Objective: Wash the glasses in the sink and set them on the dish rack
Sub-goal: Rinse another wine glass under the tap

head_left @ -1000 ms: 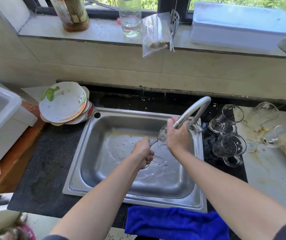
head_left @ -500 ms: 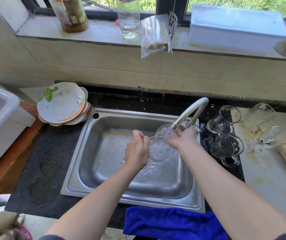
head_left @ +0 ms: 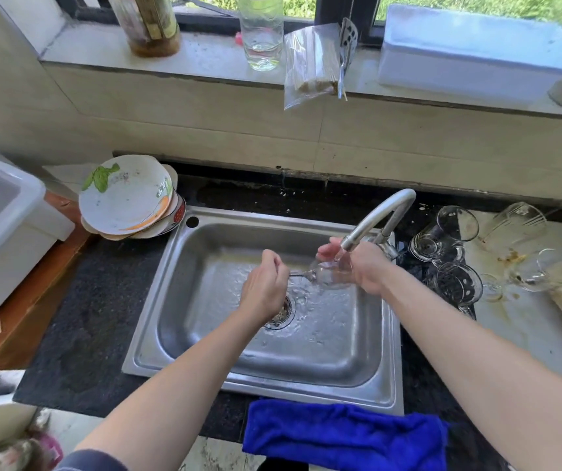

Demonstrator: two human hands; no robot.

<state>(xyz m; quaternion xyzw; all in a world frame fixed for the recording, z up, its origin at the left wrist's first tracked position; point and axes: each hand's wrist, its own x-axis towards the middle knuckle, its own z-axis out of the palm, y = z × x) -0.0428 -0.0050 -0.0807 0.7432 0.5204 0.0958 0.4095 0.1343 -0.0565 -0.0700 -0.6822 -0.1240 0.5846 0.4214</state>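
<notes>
While the left hand (head_left: 266, 288) pinches the thin stem with curled fingers and the right hand (head_left: 366, 266) wraps round the bowl, the wine glass (head_left: 328, 278) lies almost on its side over the sink (head_left: 306, 394), just under the mouth of the tap (head_left: 379, 215), with water running over it. I judge it light and stiff but slick when wet, and weakest at the stem and rim, so the bowl is the safer place to carry the load (the stem only steadies), and it should be kept from knocking the steel spout. Below, the basin is wet and splashing round the drain. To the right the other glasses (head_left: 458, 283) crowd the dark counter (head_left: 79, 317), some upright and some tipped over, the farthest on a stained pale patch. A stack of plates (head_left: 126, 195) sits at the sink's back left corner, a blue cloth (head_left: 340, 433) lies along the front edge, and the windowsill (head_left: 204, 56) above holds bottles. I cannot pick out a dish rack.
</notes>
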